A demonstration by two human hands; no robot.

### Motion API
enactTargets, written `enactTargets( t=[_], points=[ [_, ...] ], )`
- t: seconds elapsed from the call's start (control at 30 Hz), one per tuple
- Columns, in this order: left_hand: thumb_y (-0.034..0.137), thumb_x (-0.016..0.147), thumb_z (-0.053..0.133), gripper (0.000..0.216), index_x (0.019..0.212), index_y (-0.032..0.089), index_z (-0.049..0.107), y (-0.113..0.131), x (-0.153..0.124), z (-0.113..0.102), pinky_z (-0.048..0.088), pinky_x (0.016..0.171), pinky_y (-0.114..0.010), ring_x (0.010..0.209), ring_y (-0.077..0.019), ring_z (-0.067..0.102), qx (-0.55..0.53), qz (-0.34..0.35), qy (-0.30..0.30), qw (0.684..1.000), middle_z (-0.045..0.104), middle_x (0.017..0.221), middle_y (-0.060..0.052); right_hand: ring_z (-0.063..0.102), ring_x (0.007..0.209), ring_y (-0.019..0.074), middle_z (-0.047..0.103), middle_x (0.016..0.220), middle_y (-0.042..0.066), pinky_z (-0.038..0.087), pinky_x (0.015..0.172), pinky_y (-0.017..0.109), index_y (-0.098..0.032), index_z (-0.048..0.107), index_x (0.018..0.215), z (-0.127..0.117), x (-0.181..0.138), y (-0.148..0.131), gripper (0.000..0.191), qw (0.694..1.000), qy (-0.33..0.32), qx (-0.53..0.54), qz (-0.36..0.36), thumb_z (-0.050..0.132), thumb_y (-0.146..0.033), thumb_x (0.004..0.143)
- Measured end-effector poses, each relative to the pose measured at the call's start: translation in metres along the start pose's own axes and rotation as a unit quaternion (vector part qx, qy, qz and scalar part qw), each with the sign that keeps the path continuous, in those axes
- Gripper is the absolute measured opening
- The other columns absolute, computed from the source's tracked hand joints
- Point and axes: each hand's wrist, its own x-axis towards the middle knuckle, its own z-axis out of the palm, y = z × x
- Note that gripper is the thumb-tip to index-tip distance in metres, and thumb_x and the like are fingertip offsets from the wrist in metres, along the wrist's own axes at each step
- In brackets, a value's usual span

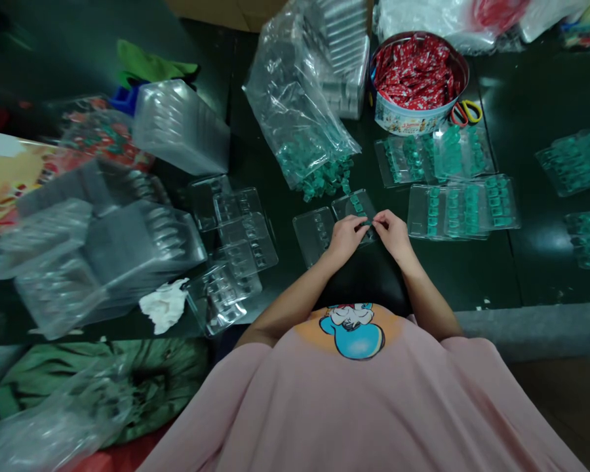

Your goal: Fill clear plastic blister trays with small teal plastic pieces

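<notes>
My left hand (348, 237) and my right hand (391, 235) meet over a clear plastic tray (344, 207), fingertips pinched close together at its front part. Small green translucent pieces (356, 202) sit in a row in the tray's slots. A bit of green shows at my left fingertips; what my right fingers pinch is too small to tell. A second clear tray (314, 235), with no green in its slots, lies just left. Beyond my hands, a loose heap of green pieces (327, 178) spills from the mouth of a clear plastic bag (299, 98).
Filled trays (462, 208) overlap at right, with more (577, 160) farther right. Behind them stand a round tin (413, 121) of red wrapped items and scissors (467, 113). Clear trays (246, 239) and tall tray stacks (181, 124) occupy the left. A crumpled white tissue (164, 306) lies near the edge.
</notes>
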Motion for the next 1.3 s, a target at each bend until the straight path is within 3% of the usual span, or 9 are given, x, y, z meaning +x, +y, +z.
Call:
enactTargets(
  t=[0.33,0.5,0.67,0.8,0.97,1.07,1.17,1.3],
  points=[
    [0.018,0.089,0.059,0.019,0.104,0.018,0.071,-0.01,-0.003,0.005,0.049,0.083,-0.03,0.093,-0.0187,0.063,0.084,0.096,-0.032,0.991,0.068,0.099,-0.009,0.064,0.083,0.0196,0.068,0.091,0.006,0.049,0.081,0.034,-0.02,0.065,0.092,0.004,-0.003,0.005,0.015,0.997,-0.016,-0.052,-0.059,0.051,-0.022,0.084],
    [0.018,0.089,0.06,0.017,0.101,0.016,0.071,-0.006,0.0,0.003,0.048,0.081,-0.033,0.088,-0.0212,0.062,0.122,0.097,-0.059,0.986,0.067,0.091,-0.009,0.063,0.084,0.0207,0.067,0.091,0.007,0.049,0.081,0.034,-0.019,0.066,0.094,0.003,0.001,-0.004,0.018,0.991,-0.002,-0.1,-0.087,0.05,-0.018,0.085],
    [0.02,0.086,0.064,0.013,0.094,0.014,0.072,0.0,0.002,0.006,0.049,0.083,-0.036,0.088,-0.0235,0.063,0.113,0.07,-0.066,0.989,0.066,0.09,-0.01,0.062,0.086,0.0198,0.067,0.095,0.006,0.048,0.081,0.032,-0.02,0.066,0.097,0.008,0.05,-0.026,0.019,0.982,0.003,-0.152,-0.109,0.05,-0.017,0.087],
    [0.015,0.083,0.066,0.016,0.098,0.014,0.072,0.005,0.001,0.007,0.05,0.085,-0.037,0.09,-0.0241,0.065,0.117,0.058,-0.069,0.989,0.067,0.093,-0.011,0.063,0.086,0.0208,0.068,0.094,0.007,0.047,0.081,0.033,-0.02,0.067,0.098,0.031,0.096,-0.044,0.015,0.963,-0.052,-0.241,-0.105,0.059,-0.018,0.086],
    [0.02,0.08,0.072,0.016,0.094,0.015,0.072,0.001,0.001,-0.008,0.052,0.078,-0.033,0.081,-0.0202,0.065,0.023,0.019,-0.053,0.998,0.07,0.089,-0.008,0.064,0.091,0.0249,0.068,0.099,0.012,0.048,0.081,0.036,-0.018,0.067,0.102,0.057,0.115,-0.049,0.022,0.935,-0.082,-0.333,-0.091,0.065,-0.013,0.08],
    [0.021,0.082,0.068,0.012,0.092,0.017,0.072,-0.011,0.006,-0.023,0.052,0.078,-0.03,0.079,-0.0168,0.065,-0.084,-0.034,0.06,0.994,0.071,0.089,-0.006,0.065,0.089,0.0229,0.068,0.096,0.01,0.049,0.084,0.036,-0.017,0.066,0.101,0.053,0.111,-0.043,0.023,0.958,-0.077,-0.263,-0.088,0.061,-0.011,0.08],
    [0.022,0.083,0.062,0.02,0.101,0.017,0.071,-0.025,0.017,-0.035,0.053,0.081,-0.031,0.082,-0.0155,0.066,-0.201,-0.092,0.157,0.962,0.072,0.096,-0.006,0.065,0.085,0.0188,0.068,0.089,0.005,0.05,0.083,0.033,-0.017,0.066,0.097,0.042,0.099,-0.04,0.019,0.987,-0.095,-0.094,-0.089,0.063,-0.017,0.078],
    [0.025,0.079,0.067,0.033,0.11,0.016,0.07,-0.027,0.027,-0.043,0.054,0.087,-0.034,0.09,-0.0169,0.067,-0.333,-0.105,0.117,0.93,0.072,0.102,-0.007,0.065,0.086,0.0168,0.069,0.088,0.003,0.052,0.083,0.032,-0.018,0.066,0.094,0.027,0.073,-0.042,0.022,0.985,-0.125,0.101,-0.068,0.067,-0.028,0.075]
  ],
)
